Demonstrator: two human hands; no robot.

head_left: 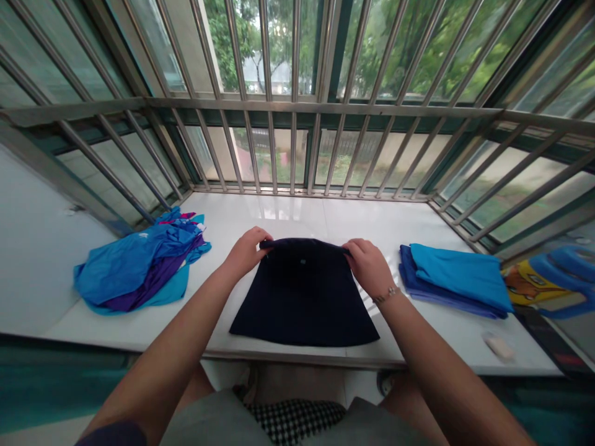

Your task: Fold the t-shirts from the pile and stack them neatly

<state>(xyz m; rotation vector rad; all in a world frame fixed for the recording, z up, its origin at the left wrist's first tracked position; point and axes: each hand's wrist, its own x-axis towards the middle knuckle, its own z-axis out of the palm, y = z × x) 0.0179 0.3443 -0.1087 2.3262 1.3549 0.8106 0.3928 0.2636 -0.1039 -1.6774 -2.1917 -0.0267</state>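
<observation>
A dark navy garment (304, 297) with a small pale mark near its far edge lies in front of me on the white sill. My left hand (251, 251) pinches its far left corner, fingers closed on the cloth. At the far right corner my right hand (369, 263), with a bracelet on the wrist, grips the same edge. That far edge is lifted a little, while the near edge rests flat close to the sill's front. What kind of garment it is cannot be told.
A loose heap of blue and purple clothes (139, 266) lies at left. To the right sits a stack of folded blue clothes (460, 275), beside a blue and yellow container (553, 279). A small pale object (499, 345) is near the front edge. Metal bars (295, 148) close off the back.
</observation>
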